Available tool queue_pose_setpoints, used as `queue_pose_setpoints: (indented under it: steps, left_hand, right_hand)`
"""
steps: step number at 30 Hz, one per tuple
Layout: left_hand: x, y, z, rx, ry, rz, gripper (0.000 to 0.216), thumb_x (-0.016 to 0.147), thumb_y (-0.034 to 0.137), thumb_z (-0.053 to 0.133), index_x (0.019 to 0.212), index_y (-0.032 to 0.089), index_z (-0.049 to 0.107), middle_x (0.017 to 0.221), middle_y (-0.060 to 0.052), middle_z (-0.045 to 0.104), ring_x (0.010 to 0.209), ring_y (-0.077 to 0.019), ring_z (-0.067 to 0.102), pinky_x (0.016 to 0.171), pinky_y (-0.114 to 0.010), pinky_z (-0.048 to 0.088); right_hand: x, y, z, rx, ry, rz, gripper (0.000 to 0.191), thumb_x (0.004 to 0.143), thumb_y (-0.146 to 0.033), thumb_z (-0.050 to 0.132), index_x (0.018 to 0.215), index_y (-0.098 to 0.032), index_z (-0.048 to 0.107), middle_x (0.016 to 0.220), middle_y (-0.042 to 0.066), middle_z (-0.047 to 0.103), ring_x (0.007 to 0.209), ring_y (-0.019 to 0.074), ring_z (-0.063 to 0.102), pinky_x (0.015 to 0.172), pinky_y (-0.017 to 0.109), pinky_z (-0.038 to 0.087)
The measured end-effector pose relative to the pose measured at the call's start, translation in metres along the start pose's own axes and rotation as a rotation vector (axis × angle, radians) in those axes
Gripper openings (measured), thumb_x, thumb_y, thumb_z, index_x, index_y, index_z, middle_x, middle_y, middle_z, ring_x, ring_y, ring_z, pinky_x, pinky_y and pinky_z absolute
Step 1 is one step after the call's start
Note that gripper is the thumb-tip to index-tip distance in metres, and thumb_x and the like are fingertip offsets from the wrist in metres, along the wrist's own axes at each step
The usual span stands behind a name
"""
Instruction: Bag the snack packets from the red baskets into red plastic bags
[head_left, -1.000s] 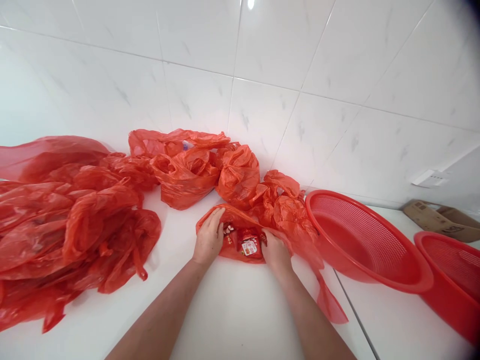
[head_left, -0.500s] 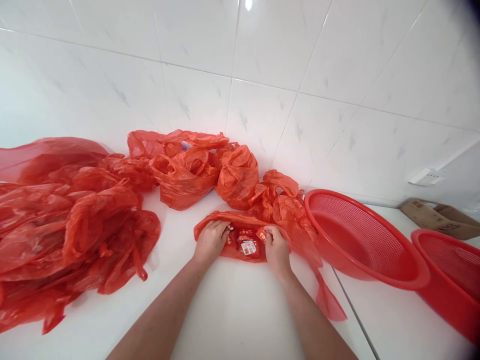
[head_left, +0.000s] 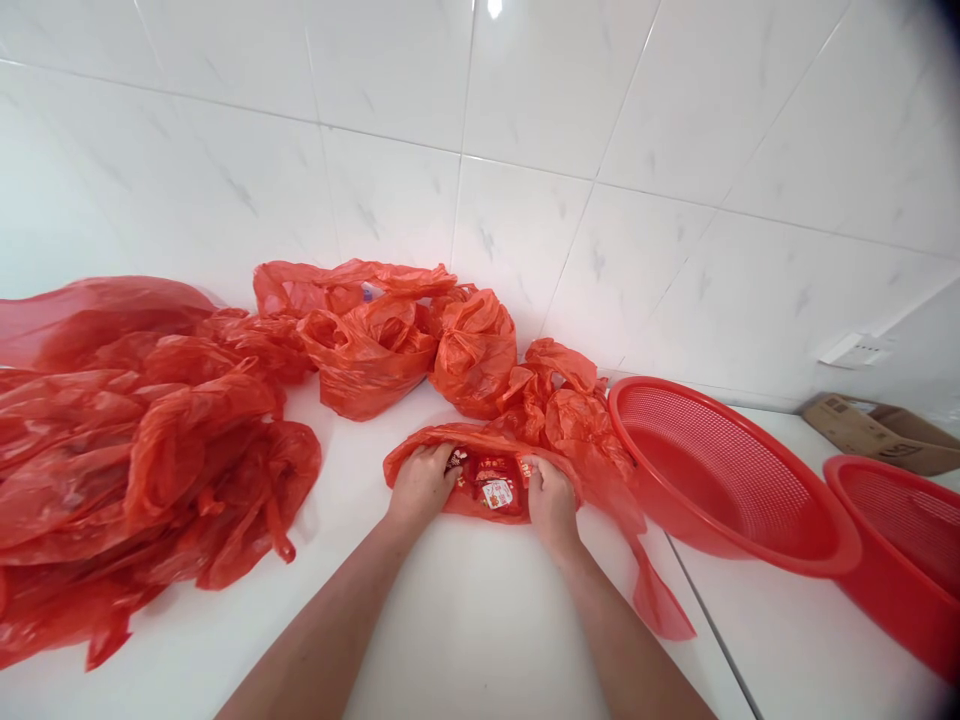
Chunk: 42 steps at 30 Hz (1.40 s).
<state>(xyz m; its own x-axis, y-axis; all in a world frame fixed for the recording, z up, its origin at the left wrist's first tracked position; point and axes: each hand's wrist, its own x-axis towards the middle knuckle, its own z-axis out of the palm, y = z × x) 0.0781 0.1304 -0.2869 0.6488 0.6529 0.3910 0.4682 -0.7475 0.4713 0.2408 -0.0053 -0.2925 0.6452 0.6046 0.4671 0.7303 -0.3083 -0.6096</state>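
Reaching into the mouth of an open red plastic bag (head_left: 480,433), two bare hands face each other on a white tabletop (head_left: 480,630). The left hand (head_left: 421,487) is curled over the bag's left side, its fingertips against a dark red wrapper (head_left: 455,462); whether it grips or only touches cannot be told. The right hand (head_left: 553,503) pinches a small red packet (head_left: 524,467) between thumb and fingers at the bag's right side. Between the hands, inside the bag, lies a packet with a white label (head_left: 496,493).

Compared with a second ago, the left hand has shifted from the rim down into the opening, and more printed lettering shows between the hands. This suggests attention is now on the contents rather than the bag's edge.

A heap of red bags (head_left: 187,450) lies well left of the hands; a red basket (head_left: 720,475) stands to their right.
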Motion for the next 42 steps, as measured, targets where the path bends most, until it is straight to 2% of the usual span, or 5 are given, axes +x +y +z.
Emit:
queue_pose_setpoints:
  steps: [7,13,26,35,42]
  left_hand:
    - [0.001,0.0,0.002,0.021,0.028,-0.044,0.014,0.08,0.015,0.053,0.092,0.02,0.056,0.085,-0.006,0.07,0.08,-0.0228,0.064,0.067,-0.031,0.045]
    - [-0.001,0.003,-0.002,0.02,0.049,-0.026,0.024,0.075,0.011,0.051,0.097,0.02,0.051,0.08,-0.004,0.069,0.073,-0.0214,0.064,0.06,-0.029,0.044]
    - [-0.006,0.013,-0.008,0.02,0.12,0.124,0.031,0.073,0.009,0.053,0.1,0.023,0.058,0.089,-0.004,0.07,0.085,-0.0226,0.063,0.077,-0.036,0.047]
    - [-0.014,0.025,-0.004,-0.159,0.097,0.348,0.039,0.076,0.009,0.055,0.111,0.025,0.056,0.105,-0.003,0.069,0.102,-0.0217,0.061,0.089,-0.039,0.047]
    - [-0.017,0.024,0.002,-0.288,0.061,0.348,0.048,0.079,0.009,0.053,0.123,0.026,0.05,0.112,-0.004,0.066,0.105,-0.0196,0.06,0.091,-0.038,0.05]
  right_hand:
    - [-0.001,0.006,0.006,-0.011,-0.12,-0.011,0.036,0.084,-0.019,0.039,0.105,-0.023,0.069,0.099,0.007,0.073,0.091,0.0222,0.067,0.084,0.038,0.052]
    - [-0.001,0.008,0.007,0.002,-0.169,-0.062,0.04,0.084,-0.016,0.039,0.113,-0.024,0.065,0.103,0.004,0.072,0.093,0.0205,0.067,0.086,0.037,0.052]
    - [-0.003,-0.002,0.004,0.03,-0.085,-0.141,0.036,0.092,-0.029,0.036,0.114,-0.018,0.062,0.115,0.011,0.063,0.109,0.0231,0.057,0.096,0.042,0.045]
    - [-0.01,-0.015,-0.004,0.177,-0.127,-0.282,0.038,0.094,-0.034,0.038,0.123,-0.018,0.055,0.119,0.011,0.061,0.113,0.0222,0.054,0.099,0.041,0.042]
    - [-0.015,-0.021,0.002,0.313,-0.143,-0.194,0.035,0.087,-0.023,0.045,0.119,-0.02,0.058,0.111,0.008,0.066,0.1,0.0199,0.062,0.089,0.036,0.05]
